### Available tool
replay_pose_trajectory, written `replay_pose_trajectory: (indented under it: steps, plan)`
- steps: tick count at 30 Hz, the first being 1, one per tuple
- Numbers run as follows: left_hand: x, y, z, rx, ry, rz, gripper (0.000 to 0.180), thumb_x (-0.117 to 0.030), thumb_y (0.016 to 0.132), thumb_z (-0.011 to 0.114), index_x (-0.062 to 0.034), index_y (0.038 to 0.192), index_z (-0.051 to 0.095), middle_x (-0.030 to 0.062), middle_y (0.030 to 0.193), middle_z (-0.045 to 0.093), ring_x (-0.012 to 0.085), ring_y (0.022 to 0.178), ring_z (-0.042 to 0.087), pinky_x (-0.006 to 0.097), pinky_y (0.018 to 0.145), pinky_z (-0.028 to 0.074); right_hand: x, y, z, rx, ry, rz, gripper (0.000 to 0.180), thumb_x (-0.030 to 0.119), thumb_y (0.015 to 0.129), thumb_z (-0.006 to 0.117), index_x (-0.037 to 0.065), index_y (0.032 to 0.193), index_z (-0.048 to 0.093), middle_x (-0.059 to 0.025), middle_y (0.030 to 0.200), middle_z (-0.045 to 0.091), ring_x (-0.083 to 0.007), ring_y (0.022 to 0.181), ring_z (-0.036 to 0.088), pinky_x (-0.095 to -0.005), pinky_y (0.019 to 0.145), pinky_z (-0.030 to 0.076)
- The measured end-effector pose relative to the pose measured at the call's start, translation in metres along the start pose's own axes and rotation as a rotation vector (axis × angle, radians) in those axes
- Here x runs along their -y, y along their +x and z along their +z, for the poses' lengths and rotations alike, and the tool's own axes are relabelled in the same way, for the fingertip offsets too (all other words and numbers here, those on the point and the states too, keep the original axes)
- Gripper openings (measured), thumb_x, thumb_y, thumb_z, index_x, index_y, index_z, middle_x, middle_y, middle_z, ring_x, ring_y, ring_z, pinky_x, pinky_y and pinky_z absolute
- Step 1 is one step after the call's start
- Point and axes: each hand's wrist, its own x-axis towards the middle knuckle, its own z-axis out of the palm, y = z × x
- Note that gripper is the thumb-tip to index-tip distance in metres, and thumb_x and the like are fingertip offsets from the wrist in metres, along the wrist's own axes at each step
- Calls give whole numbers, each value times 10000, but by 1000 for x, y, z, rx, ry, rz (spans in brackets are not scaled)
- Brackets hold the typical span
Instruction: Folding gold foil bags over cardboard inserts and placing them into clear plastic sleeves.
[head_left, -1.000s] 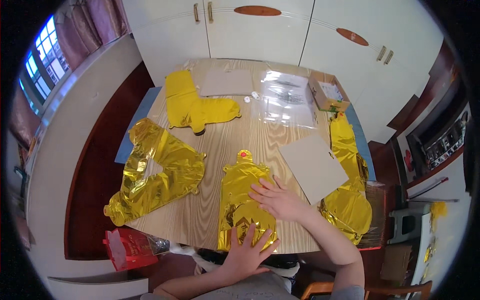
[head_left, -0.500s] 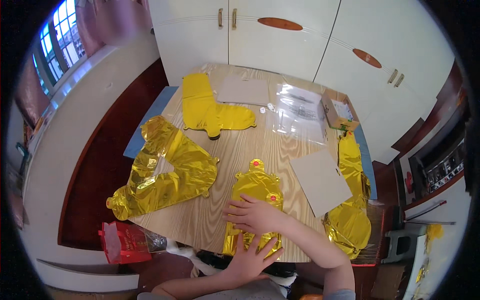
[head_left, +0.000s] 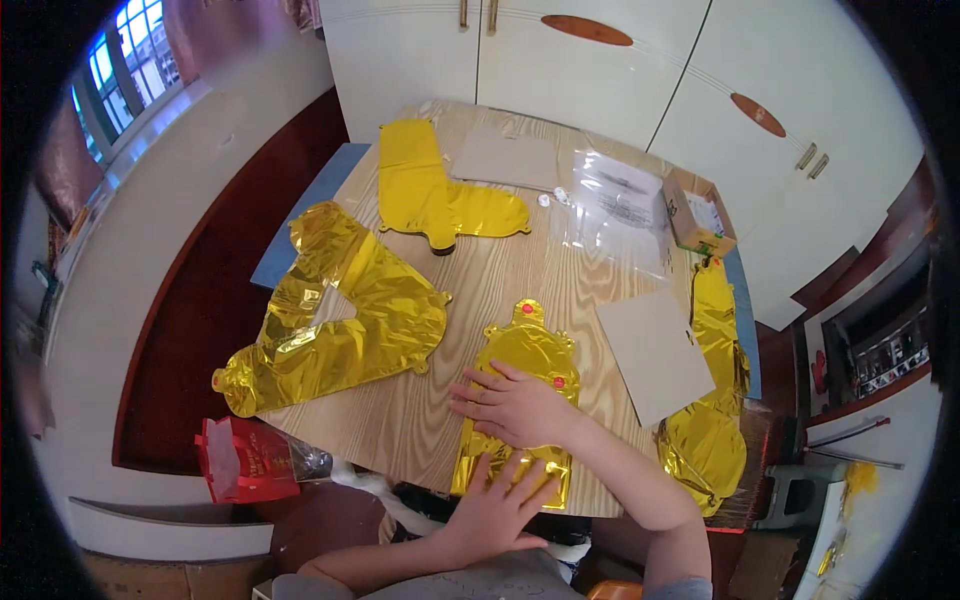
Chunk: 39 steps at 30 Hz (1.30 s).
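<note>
A gold foil balloon [head_left: 525, 347], folded flat with red dots on it, lies near the front edge of the wooden table. My right hand [head_left: 520, 405] rests palm down across its middle, fingers spread and pointing left. My left hand [head_left: 498, 508] is at the balloon's near end, fingers fanned out over the foil and the thumb off its edge. Neither hand grips anything. Left of them, a large flat gold foil balloon [head_left: 385, 320] with a triangular hole is spread out.
An L-shaped yellow foil balloon [head_left: 410, 180] lies at the far left of the table [head_left: 500, 270]. Grey cardboard sheets [head_left: 655, 355], a clear plastic sleeve [head_left: 615, 215] and a small open box [head_left: 700, 215] lie around. More gold foil [head_left: 705, 445] drapes over the right edge. A red bag [head_left: 245, 460] stands lower left.
The view has shifted, so the table sits higher and further right in it. My left thumb has drawn back off the foil; my right hand stays on the folded balloon.
</note>
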Motion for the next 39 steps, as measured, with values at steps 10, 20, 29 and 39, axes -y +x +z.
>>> replay_pose_trajectory:
  steps: [10,20,29,39]
  plan:
    - [5,-12,-16,47,111,-141,843,-728,732,599,-262,1421,457,181,1429,410,489,1312,349,697,1005,290,-1,-1,0,14,-6,2,509,347,960,515,191,1440,448,-13,1526,383,-222,1422,328,-458,1169,231]
    - [-2,-14,-18,46,184,-200,852,-755,764,534,-208,1413,463,268,1396,391,549,1277,341,717,990,283,-8,-3,11,-106,183,21,504,344,937,580,134,1388,499,-71,1470,453,-236,1394,378,-455,1151,285]
    - [6,-4,-14,9,86,101,834,-681,797,571,-101,1387,469,177,1413,436,340,1333,399,569,1071,328,-4,-4,14,-228,133,-7,445,338,923,580,110,1305,566,-76,1403,517,-240,1341,434,-422,1127,325]
    - [8,6,-4,10,100,138,817,-735,783,523,-220,1413,460,71,1442,422,337,1354,355,652,1066,273,-3,-3,12,-204,123,-3,439,353,933,579,155,1324,565,-42,1421,510,-217,1311,466,-418,1097,355]
